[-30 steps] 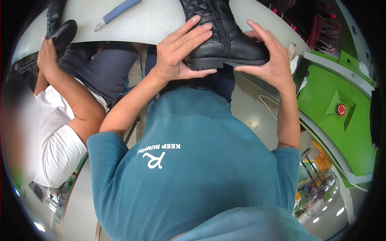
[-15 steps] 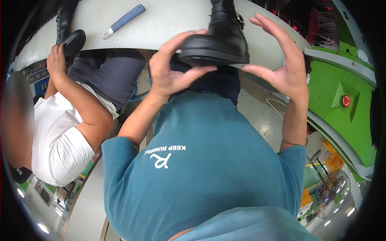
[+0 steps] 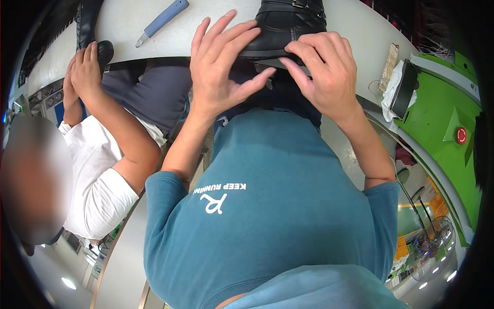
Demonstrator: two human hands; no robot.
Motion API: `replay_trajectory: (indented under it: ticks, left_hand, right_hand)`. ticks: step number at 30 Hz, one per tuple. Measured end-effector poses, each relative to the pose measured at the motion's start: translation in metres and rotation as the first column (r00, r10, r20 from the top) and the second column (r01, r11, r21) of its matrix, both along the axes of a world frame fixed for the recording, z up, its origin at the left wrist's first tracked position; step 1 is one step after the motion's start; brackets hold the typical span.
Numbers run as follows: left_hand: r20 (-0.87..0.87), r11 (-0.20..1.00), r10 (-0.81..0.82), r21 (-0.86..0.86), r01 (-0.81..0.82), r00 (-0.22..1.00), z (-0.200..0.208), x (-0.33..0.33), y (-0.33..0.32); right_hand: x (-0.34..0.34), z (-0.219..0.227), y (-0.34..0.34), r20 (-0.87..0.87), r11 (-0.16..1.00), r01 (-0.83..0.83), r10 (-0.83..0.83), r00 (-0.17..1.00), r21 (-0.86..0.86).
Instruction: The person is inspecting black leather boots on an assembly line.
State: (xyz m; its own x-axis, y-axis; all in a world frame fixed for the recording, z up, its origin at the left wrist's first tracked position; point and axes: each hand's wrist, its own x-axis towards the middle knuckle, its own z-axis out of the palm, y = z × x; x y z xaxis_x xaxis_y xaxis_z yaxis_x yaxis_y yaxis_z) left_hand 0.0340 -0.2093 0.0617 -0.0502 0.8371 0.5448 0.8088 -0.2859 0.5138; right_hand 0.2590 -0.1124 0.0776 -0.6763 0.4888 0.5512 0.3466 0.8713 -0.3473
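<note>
A black boot (image 3: pixel 293 28) with buckled straps stands at the edge of the pale table, its shaft cut off by the top of the view. To its left is my left hand (image 3: pixel 218 69), fingers spread and thumb stretched out, fingertips beside or lightly on the boot's side; whether they touch I cannot tell. My right hand (image 3: pixel 327 72) is in front of the boot with fingers bent. Its index fingertip and thumb are slightly apart by the sole edge, with no clear grip. A blue-handled tool with a short silver tip (image 3: pixel 162 21) lies on the table, left of the boot.
At the left, a co-worker in a white shirt has both hands (image 3: pixel 85 72) by another black boot (image 3: pixel 104 51). A green machine (image 3: pixel 437 118) with a red button (image 3: pixel 461 135) stands at right. Beside it are a dark flat object (image 3: pixel 404 90) and white paper (image 3: pixel 392 92).
The boot has turned and now shows its strapped side, with its toe no longer pointing plainly left. My right hand has moved left and its fingers have bent; my left-hand fingers have spread upward.
</note>
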Motion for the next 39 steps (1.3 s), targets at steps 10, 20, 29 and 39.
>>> replay_trajectory:
  ticks: [10, 20, 29, 39]
  left_hand:
    - [-0.022, 0.993, 0.089, 0.084, -0.087, 0.996, -0.010, 0.004, 0.019]
    - [0.001, 0.997, 0.052, 0.059, -0.051, 0.999, -0.002, 0.002, 0.023]
    - [-0.012, 0.994, 0.046, 0.102, -0.044, 0.999, -0.009, 0.002, 0.023]
    - [-0.018, 0.984, 0.082, 0.160, -0.078, 0.996, 0.008, 0.010, -0.001]
  right_hand:
    - [-0.007, 0.009, 0.023, 0.032, 0.959, -0.171, 0.183, 0.983, -0.225]
    - [-0.002, 0.006, 0.060, -0.084, 0.893, -0.226, 0.210, 0.974, -0.388]
    - [0.009, -0.011, 0.051, -0.104, 0.891, -0.191, 0.162, 0.981, -0.412]
    - [-0.012, -0.026, 0.045, -0.389, 0.223, -0.319, -0.568, 0.726, -0.921]
